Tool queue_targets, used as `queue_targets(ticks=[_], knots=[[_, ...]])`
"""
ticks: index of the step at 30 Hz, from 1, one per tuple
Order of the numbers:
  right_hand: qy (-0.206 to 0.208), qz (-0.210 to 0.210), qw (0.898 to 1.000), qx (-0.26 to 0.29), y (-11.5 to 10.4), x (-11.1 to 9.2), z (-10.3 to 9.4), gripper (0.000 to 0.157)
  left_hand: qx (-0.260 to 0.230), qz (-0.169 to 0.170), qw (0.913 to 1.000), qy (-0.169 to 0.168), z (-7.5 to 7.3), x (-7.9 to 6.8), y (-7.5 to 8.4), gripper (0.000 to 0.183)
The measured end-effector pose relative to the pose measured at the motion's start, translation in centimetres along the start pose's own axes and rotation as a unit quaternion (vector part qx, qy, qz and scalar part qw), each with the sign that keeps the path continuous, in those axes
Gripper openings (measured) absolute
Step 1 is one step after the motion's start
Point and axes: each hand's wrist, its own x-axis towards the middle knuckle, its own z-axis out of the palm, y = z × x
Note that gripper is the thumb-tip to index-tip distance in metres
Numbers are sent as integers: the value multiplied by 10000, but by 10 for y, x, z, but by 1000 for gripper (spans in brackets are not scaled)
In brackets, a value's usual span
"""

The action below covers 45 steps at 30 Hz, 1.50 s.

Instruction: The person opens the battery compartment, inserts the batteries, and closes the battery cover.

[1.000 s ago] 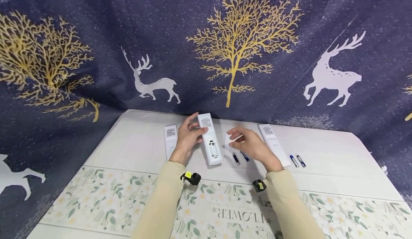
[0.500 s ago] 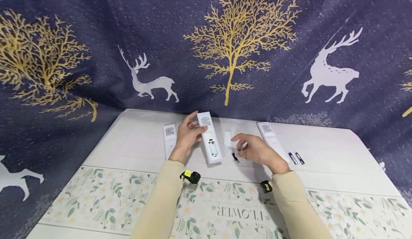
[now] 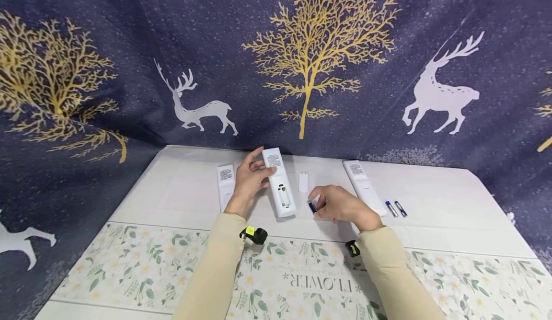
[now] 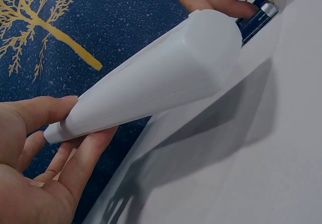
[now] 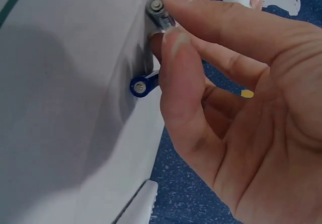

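Note:
My left hand (image 3: 250,183) holds a white remote control (image 3: 280,169) tilted above the table, thumb on its back and fingers underneath. Its battery compartment (image 3: 284,196) is uncovered and shows metal contacts. In the left wrist view the remote control's smooth end (image 4: 211,48) points away from the hand. My right hand (image 3: 342,205) has thumb and index fingertips on either side of a dark battery (image 5: 157,5), pinching it at the table. A second, blue-ended battery (image 5: 140,87) lies just beside the thumb, partly hidden. A small white battery cover (image 3: 303,182) lies between the hands.
Another white remote control (image 3: 225,181) lies at the left, partly behind the left forearm. A third remote control (image 3: 364,188) lies at the right, with two batteries (image 3: 396,209) beside it. A dark patterned cloth (image 3: 207,47) hangs behind the white table (image 3: 457,205).
My right hand has come down from near the battery cover to the battery and closed its fingertips on it. The left hand keeps holding the remote control almost in place.

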Motion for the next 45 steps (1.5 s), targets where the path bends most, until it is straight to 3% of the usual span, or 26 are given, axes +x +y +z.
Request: queue_targets(ticks=[12, 19, 30, 38, 45], knots=[[-32, -121, 9999, 33, 3, 4, 6, 38, -58, -4, 10000, -14, 0, -1, 1, 78], [-77, -15, 9998, 179, 5, 5, 10, 41, 2, 8, 10000, -16, 0, 1, 0, 77], [-99, 136, 9995, 262, 0, 6, 14, 31, -24, -50, 10000, 10, 0, 0, 0, 78], [-58, -325, 9989, 330, 0, 7, 12, 21, -9, -79, 10000, 49, 0, 0, 0, 78], [768, -1301, 9880, 317, 3, 9, 8, 17, 26, -77, 10000, 38, 0, 1, -1, 78]])
